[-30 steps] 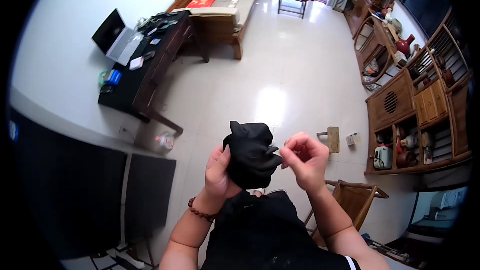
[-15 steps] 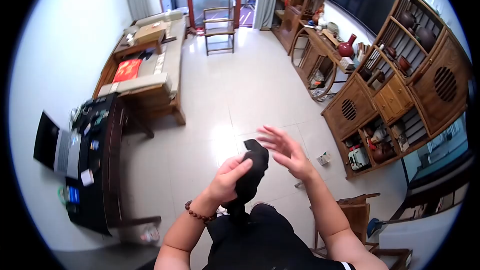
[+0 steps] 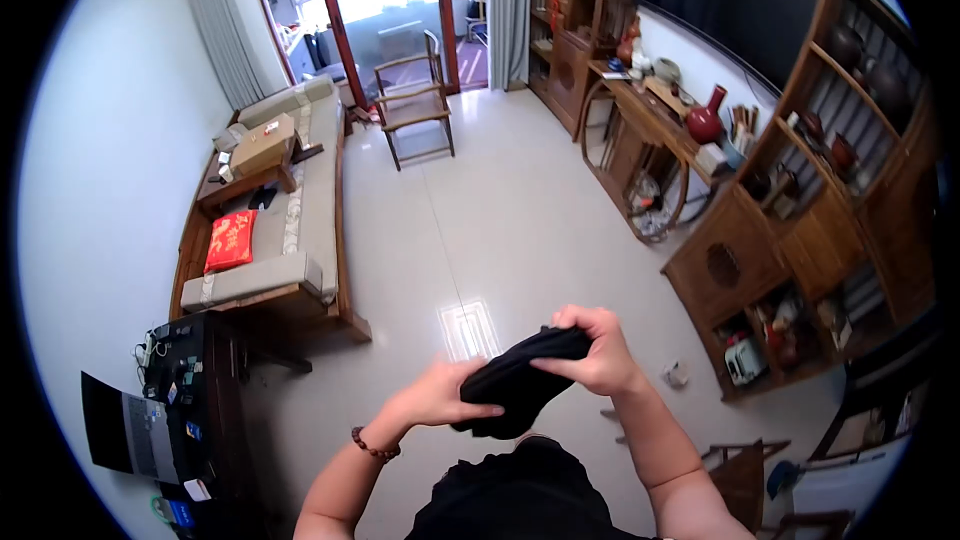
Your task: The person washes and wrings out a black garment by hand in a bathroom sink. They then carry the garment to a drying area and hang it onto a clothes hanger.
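A black sock-shaped piece of cloth [image 3: 520, 385] is held in front of my body, above the floor. Its upper right end sits in my right hand [image 3: 600, 355], pinched between the thumb and curled fingers. At its lower left side is my left hand [image 3: 435, 395], with the thumb over the front and the fingers hidden behind the fabric. The cloth stretches slanting between both hands. A brown bead bracelet [image 3: 375, 446] circles my left wrist.
On the left are a wooden sofa [image 3: 310, 310] with a red cushion [image 3: 231, 240] and a dark desk bearing a laptop [image 3: 145, 435]. A wooden chair [image 3: 415, 110] stands ahead. Wooden cabinets [image 3: 735, 250] line the right, near a small box [image 3: 675, 374] on the floor.
My right hand, open and apart from the cloth before, now grips its upper end. The bunched cloth is spread out slantwise, and my left hand has shifted slightly lower.
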The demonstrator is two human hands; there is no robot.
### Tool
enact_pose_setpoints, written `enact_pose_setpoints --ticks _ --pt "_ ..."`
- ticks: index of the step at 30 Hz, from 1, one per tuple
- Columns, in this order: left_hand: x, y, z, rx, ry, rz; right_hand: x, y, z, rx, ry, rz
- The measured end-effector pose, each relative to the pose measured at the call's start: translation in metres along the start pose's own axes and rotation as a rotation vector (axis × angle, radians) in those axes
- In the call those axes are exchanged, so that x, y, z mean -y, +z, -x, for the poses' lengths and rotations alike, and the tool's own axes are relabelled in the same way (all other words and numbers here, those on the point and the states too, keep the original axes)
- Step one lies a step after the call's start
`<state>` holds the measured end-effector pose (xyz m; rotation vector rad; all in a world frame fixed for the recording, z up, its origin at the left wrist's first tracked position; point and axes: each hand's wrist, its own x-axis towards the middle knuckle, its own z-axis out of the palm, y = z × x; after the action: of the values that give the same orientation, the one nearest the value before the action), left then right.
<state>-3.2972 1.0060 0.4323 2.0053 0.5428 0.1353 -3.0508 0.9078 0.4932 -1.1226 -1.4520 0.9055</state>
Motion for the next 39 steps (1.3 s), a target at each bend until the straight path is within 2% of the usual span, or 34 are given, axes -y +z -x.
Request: enact_pose_setpoints --ticks 1,2,3,4,6,9,12,14,16,18,20,22,24,26,27,28,30,32,34,39 --pt "0.021 -0.003 -0.017 0.057 -0.149 -0.115 -0.002 -0.015 -0.023 -0.059 -0.031 -0.055" --pt "0.038 -0.006 -0.032 0.008 -0.145 -0.062 -0.004 -0.031 -0.048 -0.123 -0.067 -0.108" --pt "0.064 -0.006 -0.050 -0.047 -0.144 -0.071 0.001 -0.049 -0.074 -0.045 -0.110 0.042" --pt "0.075 -0.016 -0.064 -0.051 -0.200 -0.055 -0.007 -0.059 -0.099 -0.029 -0.202 0.062" --pt "0.082 -0.038 -0.099 -0.141 -0.181 -0.221 -0.020 -0.082 -0.140 0.054 -0.204 0.197" --pt "0.141 -0.060 -0.154 -0.453 0.026 -0.238 -0.049 -0.113 -0.198 0.024 -0.148 0.230" --pt "0.137 -0.126 -0.205 -0.737 0.172 -0.275 -0.078 -0.167 -0.261 -0.077 -0.173 0.296" --pt "0.149 -0.180 -0.243 -0.968 0.335 -0.427 -0.099 -0.205 -0.309 -0.125 -0.153 0.173" --pt "0.163 -0.228 -0.297 -0.975 0.353 0.011 -0.108 -0.238 -0.353 -0.127 -0.087 0.243" --pt "0.190 -0.270 -0.354 -0.818 0.279 0.358 -0.120 -0.264 -0.401 -0.171 -0.081 0.294" --pt "0.184 -0.316 -0.404 -0.720 0.230 0.520 -0.125 -0.291 -0.443 -0.225 0.012 0.415" --pt "0.183 -0.368 -0.459 -0.641 0.324 0.653 -0.127 -0.316 -0.486 -0.250 0.075 0.464" --pt "0.173 -0.428 -0.504 -0.672 0.378 0.382 -0.129 -0.337 -0.524 -0.228 0.164 0.502" --pt "0.156 -0.484 -0.539 -0.623 0.367 0.375 -0.146 -0.355 -0.561 -0.175 0.088 0.562" --pt "0.152 -0.512 -0.557 -0.611 0.385 0.255 -0.152 -0.366 -0.577 -0.136 0.258 0.564" --pt "0.149 -0.537 -0.573 -0.599 0.409 0.133 -0.163 -0.378 -0.591 -0.149 0.261 0.555" --pt "0.147 -0.583 -0.606 -0.550 0.423 0.002 -0.189 -0.404 -0.625 -0.035 0.226 0.699" --pt "0.158 -0.620 -0.646 -0.513 0.472 -0.166 -0.218 -0.423 -0.661 -0.017 0.219 0.689" --pt "0.165 -0.657 -0.685 -0.491 0.539 -0.301 -0.254 -0.443 -0.700 -0.044 0.064 0.622" --pt "0.166 -0.749 -0.775 -0.482 0.456 -0.421 -0.303 -0.493 -0.821 0.042 -0.068 0.528"
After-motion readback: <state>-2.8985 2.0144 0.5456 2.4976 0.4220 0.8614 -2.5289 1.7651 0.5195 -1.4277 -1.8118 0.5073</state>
